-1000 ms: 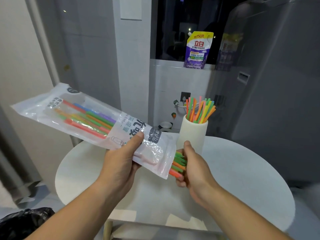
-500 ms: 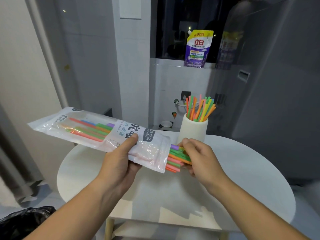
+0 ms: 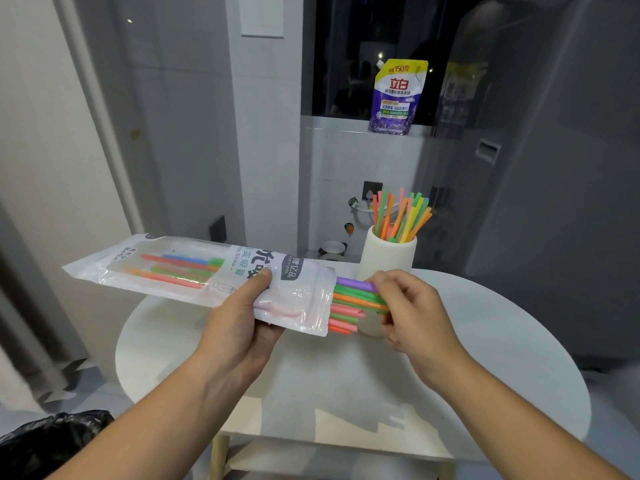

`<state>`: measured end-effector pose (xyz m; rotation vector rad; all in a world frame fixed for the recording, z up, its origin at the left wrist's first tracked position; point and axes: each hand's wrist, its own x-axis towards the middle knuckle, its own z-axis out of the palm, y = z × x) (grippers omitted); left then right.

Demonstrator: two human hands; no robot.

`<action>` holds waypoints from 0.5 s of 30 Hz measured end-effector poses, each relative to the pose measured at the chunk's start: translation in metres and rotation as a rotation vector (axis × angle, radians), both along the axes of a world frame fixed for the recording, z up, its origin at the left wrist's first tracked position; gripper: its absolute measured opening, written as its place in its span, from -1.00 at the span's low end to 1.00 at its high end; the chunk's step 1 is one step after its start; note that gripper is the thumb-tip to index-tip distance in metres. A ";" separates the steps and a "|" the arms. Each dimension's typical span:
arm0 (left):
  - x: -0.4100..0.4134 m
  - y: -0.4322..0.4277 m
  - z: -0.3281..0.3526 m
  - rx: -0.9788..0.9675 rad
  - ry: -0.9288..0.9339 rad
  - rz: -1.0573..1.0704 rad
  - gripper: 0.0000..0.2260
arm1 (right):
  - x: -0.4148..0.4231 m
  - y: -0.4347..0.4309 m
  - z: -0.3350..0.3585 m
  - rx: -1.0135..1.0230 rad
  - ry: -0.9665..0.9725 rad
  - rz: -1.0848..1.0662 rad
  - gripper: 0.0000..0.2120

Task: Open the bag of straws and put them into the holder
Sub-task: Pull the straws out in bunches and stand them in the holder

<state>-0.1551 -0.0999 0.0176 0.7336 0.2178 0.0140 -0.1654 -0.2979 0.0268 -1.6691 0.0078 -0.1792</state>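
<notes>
My left hand (image 3: 242,327) grips a clear plastic bag of straws (image 3: 194,268), held almost level above the round white table (image 3: 485,358), its open mouth pointing right. Several coloured straws (image 3: 349,299) stick out of that mouth. My right hand (image 3: 412,313) pinches the ends of the upper ones, purple, green and orange. Just behind my right hand stands the cream cylindrical holder (image 3: 384,254), upright, with several straws (image 3: 401,216) fanned out of its top.
A purple detergent pouch (image 3: 398,97) stands on the window ledge behind. A grey fridge (image 3: 554,168) fills the right side. A black rubbish bag (image 3: 45,441) lies on the floor at lower left. A small bowl (image 3: 332,249) sits beyond the table.
The bag has swung down from a steep tilt to nearly level. My right hand has shifted from cupping the straw ends to pinching them, and the straws stick out further.
</notes>
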 end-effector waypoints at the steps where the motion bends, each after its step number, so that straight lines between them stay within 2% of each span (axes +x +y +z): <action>1: 0.000 -0.001 0.000 -0.002 0.000 -0.005 -0.78 | 0.000 0.001 -0.001 -0.019 -0.018 0.016 -0.77; 3: -0.001 -0.003 0.000 -0.010 0.002 -0.006 -0.78 | -0.001 0.004 -0.002 -0.117 -0.052 0.017 -0.82; 5: -0.001 -0.002 0.001 -0.017 0.002 0.000 -0.77 | 0.001 0.004 -0.001 -0.110 -0.036 0.004 -0.83; 8: 0.000 0.002 0.002 -0.029 0.000 0.013 -0.79 | 0.003 -0.004 0.005 0.052 0.025 -0.002 -0.79; 15: 0.001 0.001 0.002 -0.042 -0.001 0.006 -0.82 | 0.004 -0.009 0.011 0.328 0.116 -0.038 -0.84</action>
